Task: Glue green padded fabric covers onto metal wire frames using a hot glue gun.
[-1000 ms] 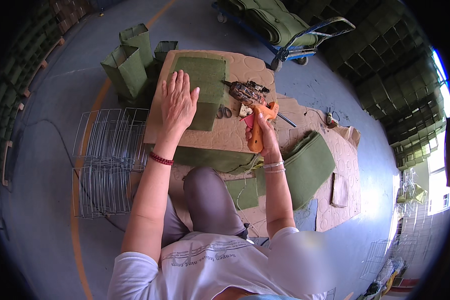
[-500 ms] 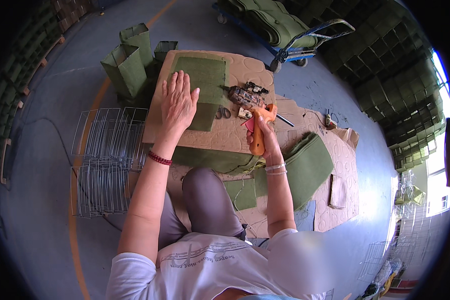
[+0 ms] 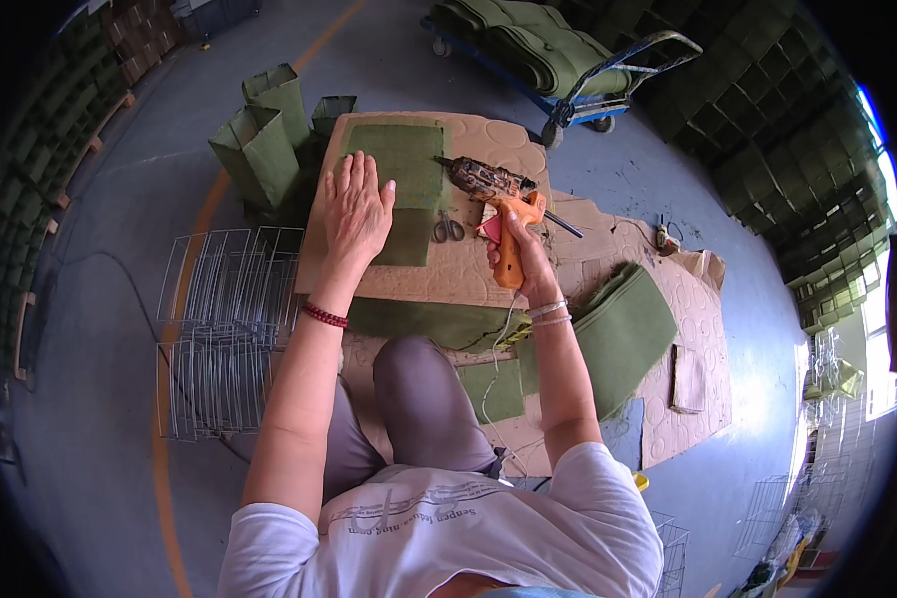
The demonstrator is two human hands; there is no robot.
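Left hand (image 3: pixel 357 211) lies flat, fingers spread, on green felt (image 3: pixel 409 174); right hand (image 3: pixel 520 254) grips orange glue gun (image 3: pixel 511 239).

The left hand (image 3: pixel 357 211) lies flat on a green felt piece (image 3: pixel 406 189) spread over a cardboard sheet (image 3: pixel 488 269) on the floor. The right hand (image 3: pixel 521 261) grips an orange glue gun (image 3: pixel 506 229), with small scissors (image 3: pixel 448 228) just beside the felt's right edge.

Orange glue gun (image 3: pixel 506 231) upright beside flat green felt piece (image 3: pixel 406 189)
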